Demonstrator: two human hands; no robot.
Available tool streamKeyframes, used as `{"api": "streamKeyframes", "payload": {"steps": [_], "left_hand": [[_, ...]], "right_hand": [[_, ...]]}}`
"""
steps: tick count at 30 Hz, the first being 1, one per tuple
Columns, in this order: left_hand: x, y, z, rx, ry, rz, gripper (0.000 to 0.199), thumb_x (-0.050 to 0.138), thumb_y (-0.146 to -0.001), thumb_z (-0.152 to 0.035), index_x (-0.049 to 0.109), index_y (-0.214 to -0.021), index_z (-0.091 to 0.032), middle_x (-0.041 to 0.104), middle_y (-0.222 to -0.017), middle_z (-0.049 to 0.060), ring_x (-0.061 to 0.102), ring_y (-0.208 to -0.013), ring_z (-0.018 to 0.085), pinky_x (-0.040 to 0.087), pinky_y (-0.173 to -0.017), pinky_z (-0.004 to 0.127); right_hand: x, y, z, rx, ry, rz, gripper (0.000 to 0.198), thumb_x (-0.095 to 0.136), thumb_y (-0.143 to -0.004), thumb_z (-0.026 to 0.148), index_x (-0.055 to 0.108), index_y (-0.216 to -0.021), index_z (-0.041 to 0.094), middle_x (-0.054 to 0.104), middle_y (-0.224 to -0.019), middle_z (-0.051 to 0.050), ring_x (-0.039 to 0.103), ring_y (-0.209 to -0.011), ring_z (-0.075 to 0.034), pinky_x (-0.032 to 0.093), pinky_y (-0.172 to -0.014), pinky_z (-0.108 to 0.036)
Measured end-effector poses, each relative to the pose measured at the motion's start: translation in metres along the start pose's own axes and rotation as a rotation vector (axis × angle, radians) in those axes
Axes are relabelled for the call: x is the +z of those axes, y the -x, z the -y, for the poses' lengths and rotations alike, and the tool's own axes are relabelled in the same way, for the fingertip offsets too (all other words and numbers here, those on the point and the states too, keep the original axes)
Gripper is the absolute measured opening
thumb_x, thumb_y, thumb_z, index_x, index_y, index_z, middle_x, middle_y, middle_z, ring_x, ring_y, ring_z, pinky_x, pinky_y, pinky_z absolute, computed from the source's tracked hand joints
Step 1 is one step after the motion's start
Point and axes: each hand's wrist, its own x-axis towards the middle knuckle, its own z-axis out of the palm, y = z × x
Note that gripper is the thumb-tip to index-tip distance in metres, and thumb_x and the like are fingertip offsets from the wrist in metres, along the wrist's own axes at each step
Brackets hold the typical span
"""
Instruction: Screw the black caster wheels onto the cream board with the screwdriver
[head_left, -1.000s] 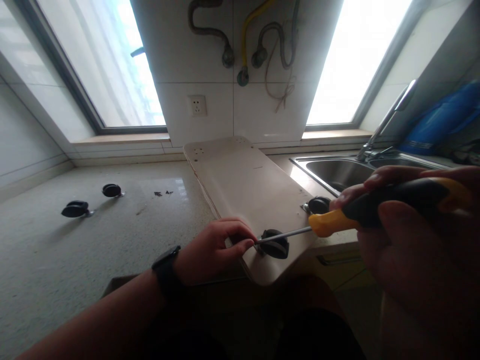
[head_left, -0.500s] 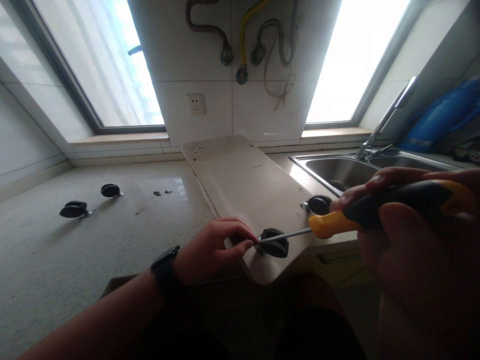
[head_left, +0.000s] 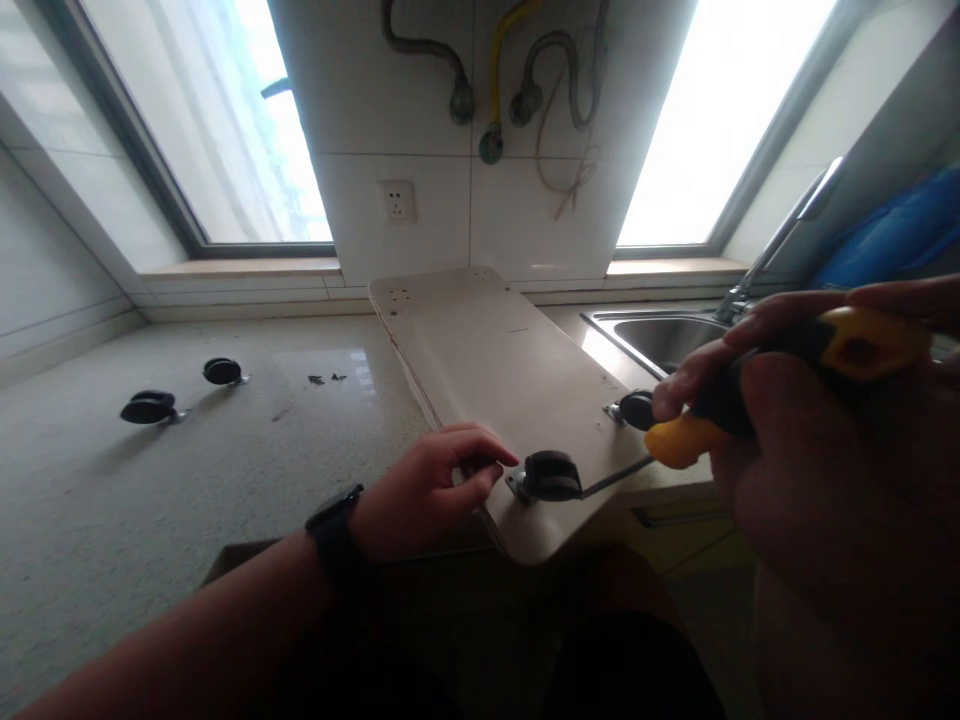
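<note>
Screwdriver (head_left: 688, 441) slants leftward and down toward caster (head_left: 553, 475).

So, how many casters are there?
4: front caster and rear caster on the left counter; near caster on the board by the left hand; far caster at the board's right edge, partly behind the right hand. More may be hidden.

Tiled wall (head_left: 525, 225): white power socket (head_left: 397, 202) between two windows (head_left: 202, 130)
Yellow pipe (head_left: 496, 75): between two flexible hoses (head_left: 420, 47)
Thin cord (head_left: 576, 188): looped and knotted below the right-hand hose
Steel sink (head_left: 664, 340): set into the countertop (head_left: 225, 520), chrome faucet (head_left: 784, 230) at its back
Blue object (head_left: 900, 235): right of the faucet, kind unclear
</note>
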Motion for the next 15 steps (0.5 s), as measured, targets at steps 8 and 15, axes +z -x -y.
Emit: {"api": "streamKeyframes", "payload": {"steps": [8, 15], "left_hand": [[-0.0002, 0.0007, 0.0027, 0.014, 0.003, 0.011, 0.017, 0.061, -0.099, -0.017, 0.072, -0.111, -0.018, 0.072, -0.11, 0.008, 0.067, -0.1, 0.019, 0.053, -0.091, 0.034], [-0.0001, 0.0001, 0.0029, 0.023, 0.003, 0.014, 0.017, 0.061, -0.098, -0.016, 0.072, -0.11, -0.017, 0.072, -0.109, 0.007, 0.066, -0.099, 0.019, 0.053, -0.091, 0.034]], "right_hand": [[0.0051, -0.0054, -0.004, 0.024, -0.067, -0.029, 0.047, 0.066, -0.075, 0.01, 0.051, -0.115, 0.03, 0.064, -0.091, 0.005, 0.063, -0.061, -0.015, 0.053, -0.046, -0.033], [0.0053, -0.0063, -0.0042, 0.032, -0.079, -0.043, 0.041, 0.064, -0.075, 0.01, 0.052, -0.108, 0.029, 0.064, -0.09, 0.004, 0.064, -0.065, -0.015, 0.054, -0.049, -0.032]]}}
